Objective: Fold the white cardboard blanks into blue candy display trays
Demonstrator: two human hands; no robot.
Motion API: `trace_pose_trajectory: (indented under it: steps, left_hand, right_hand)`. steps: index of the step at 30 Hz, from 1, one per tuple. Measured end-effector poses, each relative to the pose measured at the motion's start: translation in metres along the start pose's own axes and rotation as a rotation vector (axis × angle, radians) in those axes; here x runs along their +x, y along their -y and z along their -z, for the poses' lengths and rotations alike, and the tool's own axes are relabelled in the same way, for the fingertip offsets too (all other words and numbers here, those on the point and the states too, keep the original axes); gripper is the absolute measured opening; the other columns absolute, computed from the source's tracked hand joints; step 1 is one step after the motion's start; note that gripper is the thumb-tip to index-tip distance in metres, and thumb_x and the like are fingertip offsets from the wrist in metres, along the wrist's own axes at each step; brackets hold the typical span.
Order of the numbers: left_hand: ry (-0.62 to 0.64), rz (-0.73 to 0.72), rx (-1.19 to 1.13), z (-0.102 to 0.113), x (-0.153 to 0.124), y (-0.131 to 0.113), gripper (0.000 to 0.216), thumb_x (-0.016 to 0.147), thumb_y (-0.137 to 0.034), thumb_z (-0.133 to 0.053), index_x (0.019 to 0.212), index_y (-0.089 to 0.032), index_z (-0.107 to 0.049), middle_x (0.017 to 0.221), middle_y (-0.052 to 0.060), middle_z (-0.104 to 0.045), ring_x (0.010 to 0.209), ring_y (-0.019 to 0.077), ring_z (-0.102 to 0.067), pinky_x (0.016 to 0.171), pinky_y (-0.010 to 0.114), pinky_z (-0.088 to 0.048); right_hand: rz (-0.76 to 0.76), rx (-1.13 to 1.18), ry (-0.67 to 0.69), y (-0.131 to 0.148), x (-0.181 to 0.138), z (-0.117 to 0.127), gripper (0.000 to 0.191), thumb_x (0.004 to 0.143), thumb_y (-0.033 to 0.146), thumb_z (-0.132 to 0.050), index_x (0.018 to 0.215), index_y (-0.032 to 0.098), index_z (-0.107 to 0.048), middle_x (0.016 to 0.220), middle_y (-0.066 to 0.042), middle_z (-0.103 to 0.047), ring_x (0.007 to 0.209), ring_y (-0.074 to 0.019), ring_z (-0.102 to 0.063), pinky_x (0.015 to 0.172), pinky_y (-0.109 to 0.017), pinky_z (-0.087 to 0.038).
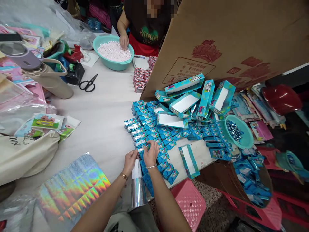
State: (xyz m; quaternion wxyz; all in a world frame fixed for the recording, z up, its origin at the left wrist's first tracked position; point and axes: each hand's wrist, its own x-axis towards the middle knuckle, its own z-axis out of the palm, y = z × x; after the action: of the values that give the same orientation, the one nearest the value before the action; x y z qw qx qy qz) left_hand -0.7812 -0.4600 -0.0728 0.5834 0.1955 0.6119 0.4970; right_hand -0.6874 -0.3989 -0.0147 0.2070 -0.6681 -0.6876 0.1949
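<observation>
My left hand is closed in a pinch at the top of a shiny silver foil sheet, which hangs down over the table edge between my forearms. My right hand is beside it, fingers bent around the end of a small blue box. That box lies between both hands, partly hidden by fingers. Around them spread rows of similar small blue boxes, with more under my right wrist. A rainbow-shiny sheet lies flat on the table at my left.
Long blue display trays are piled against a big carton; one tray lies nearer. Black scissors, a tumbler and a teal basin stand farther off. A co-worker's hand is in the basin. A pink stool stands below.
</observation>
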Motion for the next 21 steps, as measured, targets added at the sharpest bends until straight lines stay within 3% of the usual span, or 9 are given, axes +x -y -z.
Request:
trace_pose_trajectory:
  steps: [5,9,11,13,15,18,21]
  left_hand:
    - [-0.025,0.156,-0.033,0.006,-0.003,-0.002,0.048,0.069,-0.063,-0.059,0.063,-0.015,-0.058,0.051,-0.003,-0.054,0.046,0.01,-0.044,0.048,0.022,-0.033]
    - [0.064,0.157,-0.008,0.019,-0.028,-0.028,0.048,0.073,-0.063,-0.055,0.066,-0.015,-0.058,0.049,-0.003,-0.052,0.041,0.0095,-0.042,0.044,0.021,-0.03]
    - [0.176,0.133,0.011,0.025,-0.046,-0.047,0.046,0.075,-0.06,-0.054,0.067,-0.015,-0.059,0.048,-0.003,-0.053,0.042,0.0095,-0.042,0.044,0.021,-0.03]
    - [0.259,0.105,0.037,0.029,-0.063,-0.066,0.045,0.076,-0.058,-0.055,0.063,-0.015,-0.059,0.048,-0.003,-0.053,0.042,0.0093,-0.042,0.045,0.021,-0.031]
    - [0.299,0.084,0.061,0.032,-0.076,-0.081,0.044,0.077,-0.056,-0.054,0.062,-0.015,-0.058,0.049,-0.002,-0.053,0.044,0.0091,-0.042,0.047,0.021,-0.032]
    - [0.351,0.05,0.131,0.037,-0.092,-0.096,0.038,0.074,-0.052,-0.058,0.066,-0.015,-0.059,0.054,-0.002,-0.054,0.047,0.0091,-0.042,0.049,0.021,-0.031]
    - [0.545,0.042,0.269,0.043,-0.104,-0.104,0.032,0.069,-0.045,-0.064,0.066,-0.013,-0.062,0.055,-0.003,-0.052,0.05,0.0083,-0.038,0.049,0.021,-0.027]
  right_hand:
    - [0.009,0.064,-0.031,0.001,0.006,0.008,0.019,0.084,0.016,-0.041,0.094,0.02,-0.056,0.099,-0.009,-0.054,0.097,-0.0255,-0.045,0.084,-0.04,-0.033]
    - [0.096,0.284,0.003,0.008,-0.012,0.044,0.02,0.089,0.022,-0.041,0.101,0.02,-0.056,0.101,-0.008,-0.056,0.1,-0.0224,-0.048,0.091,-0.039,-0.036]
    - [0.15,0.424,0.176,0.013,-0.035,0.064,0.021,0.088,0.027,-0.047,0.106,0.021,-0.056,0.106,-0.007,-0.057,0.103,-0.0207,-0.05,0.091,-0.036,-0.038]
    - [0.178,0.549,0.444,0.017,-0.06,0.079,0.029,0.084,0.028,-0.055,0.113,0.023,-0.056,0.105,-0.005,-0.06,0.101,-0.0191,-0.054,0.088,-0.033,-0.041]
    - [0.149,0.615,0.619,0.02,-0.082,0.088,0.037,0.082,0.027,-0.058,0.118,0.023,-0.053,0.094,-0.002,-0.063,0.089,-0.0168,-0.058,0.08,-0.029,-0.044]
    - [0.081,0.574,0.586,0.024,-0.102,0.096,0.033,0.08,0.027,-0.059,0.112,0.022,-0.056,0.072,0.003,-0.06,0.066,-0.0132,-0.056,0.062,-0.024,-0.042]
    - [0.128,0.433,0.496,0.028,-0.111,0.108,0.019,0.079,0.029,-0.061,0.096,0.022,-0.063,0.073,0.003,-0.062,0.066,-0.0138,-0.056,0.059,-0.024,-0.04]
